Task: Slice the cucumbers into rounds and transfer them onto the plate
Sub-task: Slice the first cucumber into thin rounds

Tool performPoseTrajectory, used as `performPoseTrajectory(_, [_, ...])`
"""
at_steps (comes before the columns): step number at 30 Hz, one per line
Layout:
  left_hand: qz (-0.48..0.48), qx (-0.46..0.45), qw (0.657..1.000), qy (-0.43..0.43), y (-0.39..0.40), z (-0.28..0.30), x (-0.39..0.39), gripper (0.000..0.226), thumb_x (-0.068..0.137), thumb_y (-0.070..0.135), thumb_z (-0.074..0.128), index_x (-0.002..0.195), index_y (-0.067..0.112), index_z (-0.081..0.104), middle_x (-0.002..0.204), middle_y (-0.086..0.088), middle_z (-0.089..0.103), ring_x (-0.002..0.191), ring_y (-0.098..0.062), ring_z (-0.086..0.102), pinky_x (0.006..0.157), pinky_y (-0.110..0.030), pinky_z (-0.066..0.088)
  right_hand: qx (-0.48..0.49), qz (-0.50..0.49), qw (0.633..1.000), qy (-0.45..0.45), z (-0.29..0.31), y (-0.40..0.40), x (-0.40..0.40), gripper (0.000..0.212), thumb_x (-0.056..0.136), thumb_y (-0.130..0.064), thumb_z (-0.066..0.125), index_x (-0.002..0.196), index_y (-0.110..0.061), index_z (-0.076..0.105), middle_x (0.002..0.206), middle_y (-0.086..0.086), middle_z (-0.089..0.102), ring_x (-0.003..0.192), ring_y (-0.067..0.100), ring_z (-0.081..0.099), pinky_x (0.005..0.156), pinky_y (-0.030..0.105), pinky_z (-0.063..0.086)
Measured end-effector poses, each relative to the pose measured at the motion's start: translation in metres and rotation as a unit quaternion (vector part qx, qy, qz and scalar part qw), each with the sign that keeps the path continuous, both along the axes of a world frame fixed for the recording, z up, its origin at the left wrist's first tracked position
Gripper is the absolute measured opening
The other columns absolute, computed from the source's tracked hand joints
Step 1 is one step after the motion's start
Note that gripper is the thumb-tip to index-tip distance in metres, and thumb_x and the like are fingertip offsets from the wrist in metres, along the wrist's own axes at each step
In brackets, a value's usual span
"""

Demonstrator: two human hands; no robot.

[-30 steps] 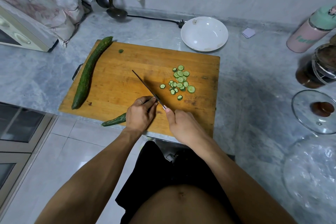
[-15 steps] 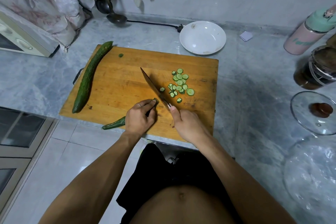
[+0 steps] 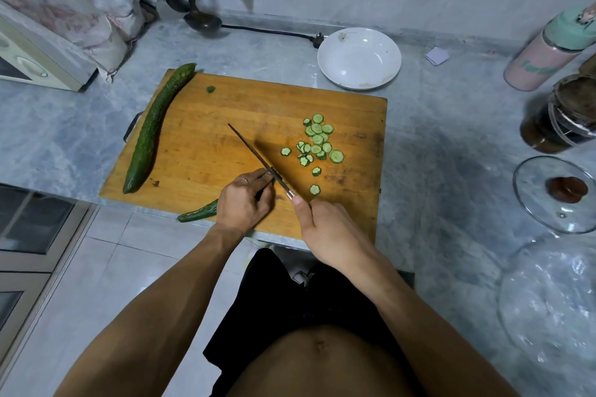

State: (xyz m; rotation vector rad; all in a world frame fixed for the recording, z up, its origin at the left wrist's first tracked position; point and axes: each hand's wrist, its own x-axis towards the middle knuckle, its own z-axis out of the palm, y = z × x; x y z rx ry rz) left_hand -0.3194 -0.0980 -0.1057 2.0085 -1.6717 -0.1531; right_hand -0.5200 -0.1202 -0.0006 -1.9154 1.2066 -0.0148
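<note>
Green cucumber [image 3: 197,215] under left grip [image 3: 242,203]

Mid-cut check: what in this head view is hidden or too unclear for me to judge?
- Cucumber being cut: its cut end sits under the left hand.
- Knife handle: wrapped inside the right hand.
- Plate: specks on its rim, too small to identify.
- Glass lid: right side cut off by the frame edge.

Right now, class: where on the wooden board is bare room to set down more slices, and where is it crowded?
Bare: the wooden cutting board between the whole green cucumber and the thin knife blade. Crowded: the pile of cucumber rounds, right of the blade.
</note>
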Motion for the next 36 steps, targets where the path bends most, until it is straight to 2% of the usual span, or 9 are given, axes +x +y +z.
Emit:
performPoseTrajectory(3, [-0.004,-0.016,1.0,0.005,0.0,0.001,-0.002,0.036,0.086,0.032,0.051,0.105,0.015,0.076,0.115,-0.003,0.072,0.096,-0.022,0.069,0.071,-0.03,0.056,0.018,-0.006,1.0,0.009,-0.003,-0.005,0.006,0.053,0.104,-0.053,0.018,0.085,-0.016,0.05,0.09,0.01,0.055,0.079,0.025,0.051,0.068,0.033,0.035])
performPoseTrajectory(5, [-0.005,-0.017,1.0,0.004,0.0,0.002,-0.003,0.036,0.086,0.031,0.051,0.105,0.015,0.077,0.114,-0.003,0.072,0.096,-0.023,0.069,0.071,-0.03,0.056,0.022,-0.014,1.0,0.012,-0.007,-0.007,0.014,0.052,0.104,-0.053,0.019,0.088,-0.015,0.05,0.096,0.013,0.057,0.087,0.029,0.053,0.071,0.034,0.036])
performPoseTrajectory(9, [0.006,-0.008,1.0,0.005,0.0,0.0,-0.004,0.037,0.085,0.032,0.048,0.1,0.015,0.077,0.112,-0.004,0.073,0.094,-0.024,0.07,0.068,-0.032,0.058,0.022,-0.035,0.999,0.009,-0.007,-0.002,0.022,0.052,0.105,-0.05,0.022,0.098,-0.011,0.056,0.09,0.009,0.053,0.094,0.034,0.057,0.072,0.037,0.043])
performPoseTrajectory(14, [0.018,-0.012,0.999,0.031,0.002,0.003,-0.005,0.033,0.084,0.031,0.053,0.1,0.014,0.078,0.11,-0.005,0.073,0.09,-0.024,0.071,0.069,-0.031,0.058,0.016,-0.041,0.999,-0.001,-0.013,-0.003,0.021,0.052,0.104,-0.052,0.022,0.088,-0.014,0.053,0.086,0.009,0.058,0.088,0.034,0.06,0.069,0.036,0.044])
performPoseTrajectory(19, [0.005,-0.012,0.999,0.053,0.002,0.004,0.0,0.029,0.081,0.022,0.063,0.105,0.013,0.077,0.112,-0.006,0.073,0.095,-0.021,0.071,0.078,-0.033,0.059,0.03,-0.049,0.998,-0.006,-0.014,-0.013,0.014,0.063,0.104,-0.053,0.02,0.089,-0.009,0.062,0.089,0.013,0.063,0.085,0.031,0.057,0.069,0.031,0.037])
performPoseTrajectory(26, [0.013,-0.02,0.999,0.043,0.002,0.006,-0.002,0.024,0.079,0.018,0.067,0.099,0.01,0.078,0.106,-0.008,0.074,0.088,-0.023,0.072,0.075,-0.028,0.056,-0.004,-0.014,1.0,0.001,-0.003,-0.003,0.002,0.057,0.104,-0.053,0.02,0.088,-0.013,0.057,0.084,0.007,0.056,0.077,0.026,0.049,0.068,0.034,0.037])
performPoseTrajectory(31, [-0.002,-0.006,1.0,0.027,0.002,0.004,0.001,0.035,0.084,0.031,0.051,0.097,0.012,0.077,0.105,-0.007,0.074,0.086,-0.026,0.071,0.071,-0.03,0.058,-0.006,0.0,1.0,0.012,-0.001,0.002,0.002,0.056,0.103,-0.054,0.02,0.088,-0.013,0.053,0.091,0.011,0.058,0.078,0.026,0.053,0.066,0.035,0.038])
performPoseTrajectory(36, [-0.017,-0.027,0.999,0.017,0.003,0.007,-0.002,0.038,0.083,0.029,0.049,0.101,0.01,0.077,0.111,-0.007,0.072,0.091,-0.025,0.071,0.072,-0.031,0.057,0.021,-0.015,1.0,0.01,-0.006,-0.006,0.012,0.056,0.103,-0.055,0.02,0.088,-0.013,0.055,0.092,0.011,0.058,0.083,0.027,0.055,0.068,0.034,0.038])
